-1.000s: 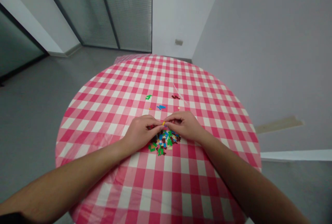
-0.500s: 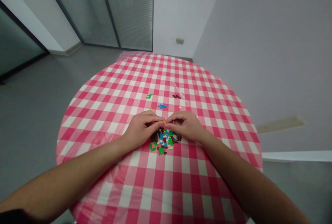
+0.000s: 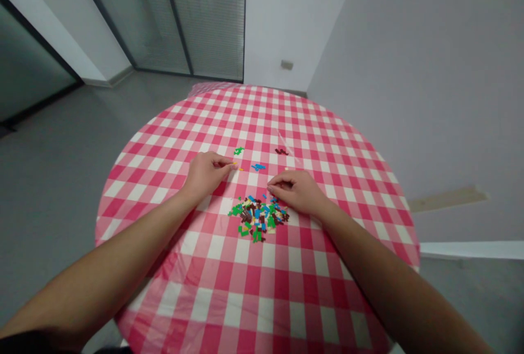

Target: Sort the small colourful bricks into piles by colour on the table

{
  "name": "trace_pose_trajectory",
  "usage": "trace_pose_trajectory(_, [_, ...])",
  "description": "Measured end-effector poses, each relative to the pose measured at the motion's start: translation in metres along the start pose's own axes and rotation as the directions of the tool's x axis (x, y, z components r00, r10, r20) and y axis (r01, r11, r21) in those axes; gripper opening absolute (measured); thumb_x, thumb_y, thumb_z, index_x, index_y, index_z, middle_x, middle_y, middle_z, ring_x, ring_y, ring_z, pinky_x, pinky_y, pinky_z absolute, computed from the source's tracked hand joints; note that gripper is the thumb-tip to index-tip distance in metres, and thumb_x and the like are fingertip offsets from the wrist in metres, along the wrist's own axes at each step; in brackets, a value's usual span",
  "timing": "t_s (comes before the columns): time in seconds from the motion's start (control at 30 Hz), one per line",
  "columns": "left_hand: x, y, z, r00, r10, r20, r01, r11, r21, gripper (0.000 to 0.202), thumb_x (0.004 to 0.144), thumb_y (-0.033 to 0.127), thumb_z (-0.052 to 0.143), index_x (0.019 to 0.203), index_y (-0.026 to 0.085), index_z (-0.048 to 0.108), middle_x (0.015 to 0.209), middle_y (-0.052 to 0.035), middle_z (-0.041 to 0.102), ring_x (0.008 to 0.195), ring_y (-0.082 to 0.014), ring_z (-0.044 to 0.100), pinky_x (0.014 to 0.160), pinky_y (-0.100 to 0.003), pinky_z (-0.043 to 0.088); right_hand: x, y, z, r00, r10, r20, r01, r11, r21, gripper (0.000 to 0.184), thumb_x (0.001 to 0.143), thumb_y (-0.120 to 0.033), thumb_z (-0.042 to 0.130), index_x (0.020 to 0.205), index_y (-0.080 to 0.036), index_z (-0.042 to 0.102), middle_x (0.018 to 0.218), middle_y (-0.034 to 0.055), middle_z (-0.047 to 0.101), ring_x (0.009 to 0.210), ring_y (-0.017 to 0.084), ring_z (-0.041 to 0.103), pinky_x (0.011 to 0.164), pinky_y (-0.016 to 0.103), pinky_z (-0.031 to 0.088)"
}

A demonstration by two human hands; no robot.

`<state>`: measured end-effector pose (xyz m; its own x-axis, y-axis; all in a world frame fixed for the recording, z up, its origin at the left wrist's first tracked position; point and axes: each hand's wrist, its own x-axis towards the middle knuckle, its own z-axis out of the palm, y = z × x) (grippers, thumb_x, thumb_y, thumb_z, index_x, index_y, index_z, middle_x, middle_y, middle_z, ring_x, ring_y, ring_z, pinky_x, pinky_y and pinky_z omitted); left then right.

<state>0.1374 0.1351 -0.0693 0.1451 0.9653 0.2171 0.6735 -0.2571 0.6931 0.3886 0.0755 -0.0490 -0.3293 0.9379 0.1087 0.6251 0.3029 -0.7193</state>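
Observation:
My left hand (image 3: 208,172) is closed in a pinch on a small yellow building brick (image 3: 234,164), with another yellow brick (image 3: 241,169) lying just to the right of its fingertips. My right hand (image 3: 298,189) hovers by the far right edge of a pile of mixed bricks (image 3: 258,217), thumb and fingers pressed together; whether anything sits between them is too small to make out. Green, blue, brown and white pieces make up the pile. Beyond the hands lie a green group of bricks (image 3: 238,151), a blue group (image 3: 258,167) and a brown group (image 3: 281,151).
The round table (image 3: 278,283) wears a red and white checked cover, wrinkled at the front left. Behind it stand a glass partition (image 3: 213,21) and a white wall (image 3: 295,21) with a socket plate (image 3: 286,64). Another wall rises at the right.
My hands have moved apart. The left hand has carried a yellow brick away and to the left, beside the other yellow one; the right has shifted slightly right, uncovering the pile.

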Motion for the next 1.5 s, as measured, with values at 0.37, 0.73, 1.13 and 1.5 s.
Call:
trace_pose_trajectory(0.37, [0.004,0.003,0.002,0.999,-0.025,0.043,0.016,0.98,0.197,0.019,0.078,0.035,0.068,0.084,0.023,0.08,0.087,-0.0064,0.076,0.079,-0.0255,0.065,0.065,-0.036,0.043,0.0,-0.004,0.006,0.988,-0.071,0.138,0.09,0.987,-0.136,0.009,0.081,-0.017,0.067,0.085,-0.018,0.076,0.081,0.0055,0.073,0.072,0.016,0.065,0.067,0.027,0.048])
trace_pose_trajectory(0.73, [0.002,0.002,0.003,0.997,0.036,0.064,-0.049,0.973,0.225,0.016,0.079,0.036,0.067,0.084,0.029,0.081,0.083,-0.0036,0.074,0.077,-0.0223,0.064,0.064,-0.034,0.039,0.001,-0.004,0.01,0.988,-0.073,0.135,0.103,0.968,-0.229,0.009,0.082,-0.019,0.067,0.084,-0.017,0.076,0.081,0.0061,0.071,0.074,0.016,0.062,0.068,0.028,0.047])
trace_pose_trajectory(1.13, [0.001,0.004,0.003,0.996,0.051,0.068,-0.063,0.98,0.187,0.02,0.079,0.033,0.064,0.088,0.027,0.081,0.089,-0.006,0.072,0.083,-0.0233,0.063,0.076,-0.037,0.046,0.0,-0.006,0.011,0.992,-0.117,-0.053,0.112,0.989,-0.093,0.01,0.081,-0.016,0.062,0.078,-0.017,0.071,0.076,0.0045,0.071,0.067,0.014,0.061,0.062,0.026,0.047])
trace_pose_trajectory(1.5, [0.002,-0.001,0.003,0.995,0.035,0.09,-0.037,0.999,0.022,0.022,0.081,0.034,0.061,0.082,0.022,0.079,0.09,-0.0071,0.074,0.084,-0.0228,0.066,0.077,-0.035,0.051,0.006,0.008,0.007,0.91,0.128,-0.395,0.024,0.934,0.357,0.016,0.073,-0.031,0.07,0.079,-0.018,0.066,0.076,0.0043,0.07,0.065,0.014,0.062,0.061,0.029,0.053])
